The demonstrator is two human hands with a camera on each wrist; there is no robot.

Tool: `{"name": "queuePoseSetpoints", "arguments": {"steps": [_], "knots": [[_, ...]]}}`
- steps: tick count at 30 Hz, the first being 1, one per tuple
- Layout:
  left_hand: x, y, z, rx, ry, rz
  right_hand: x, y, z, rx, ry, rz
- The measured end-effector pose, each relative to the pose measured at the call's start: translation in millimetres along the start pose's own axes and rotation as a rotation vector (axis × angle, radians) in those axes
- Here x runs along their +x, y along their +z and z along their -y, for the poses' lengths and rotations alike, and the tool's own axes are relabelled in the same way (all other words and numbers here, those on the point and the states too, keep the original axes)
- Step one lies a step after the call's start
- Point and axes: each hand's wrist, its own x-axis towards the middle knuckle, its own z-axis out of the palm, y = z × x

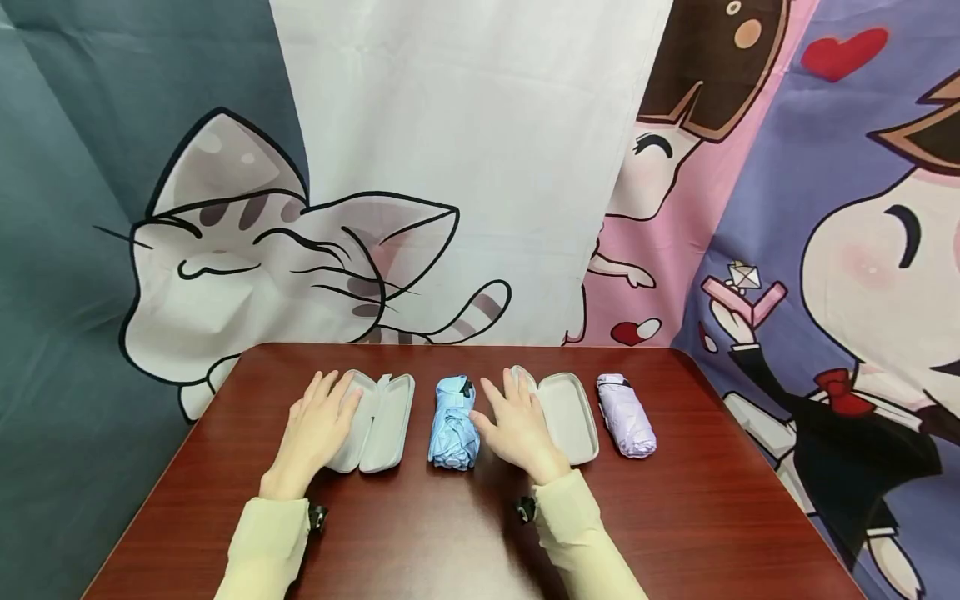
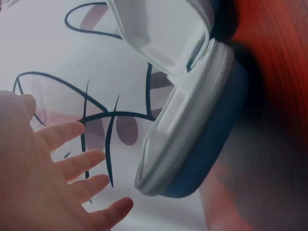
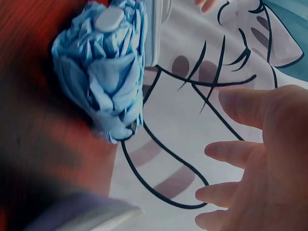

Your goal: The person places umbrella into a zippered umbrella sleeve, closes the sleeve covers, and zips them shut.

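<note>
On the left lies an unfolded zippered hard case [image 1: 387, 429], pale grey inside; its blue outside shows on the case [image 2: 197, 139] in the left wrist view. My left hand [image 1: 315, 429] hovers at its left side, fingers spread, holding nothing. A light-blue folded umbrella [image 1: 454, 429] lies in the middle, its crumpled cloth and pale end button visible in the right wrist view. Between this umbrella and a second unfolded case [image 1: 572, 421] is my right hand [image 1: 521, 429], fingers extended and holding nothing. It hides much of that case's left half.
A lilac folded umbrella [image 1: 627, 417] lies to the right of the second case. Everything rests on a dark red-brown table [image 1: 420, 533]. Behind the table's far edge hangs a cartoon-printed cloth [image 1: 480, 125].
</note>
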Motion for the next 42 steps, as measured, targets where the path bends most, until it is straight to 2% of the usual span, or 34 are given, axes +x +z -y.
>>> {"name": "queuePoseSetpoints", "arguments": {"steps": [4, 13, 24, 34, 42], "knots": [[2.0, -2.4, 6.4, -0.025, -0.002, -0.022, 4.0, 8, 5, 0.044, -0.014, 0.001], [5.0, -2.5, 25.8, -0.082, -0.061, -0.040, 12.2, 29, 14, 0.133, -0.005, 0.027], [14.4, -0.6, 42.9, -0.148, -0.136, -0.026, 22.2, 53, 19, 0.291, 0.124, 0.032], [15.6, -0.4, 61.9, -0.154, -0.179, -0.022, 35.3, 70, 19, 0.407, 0.177, -0.051], [20.6, 5.5, 61.4, -0.152, -0.204, -0.008, 39.3, 80, 13, 0.437, 0.256, -0.061]]}}
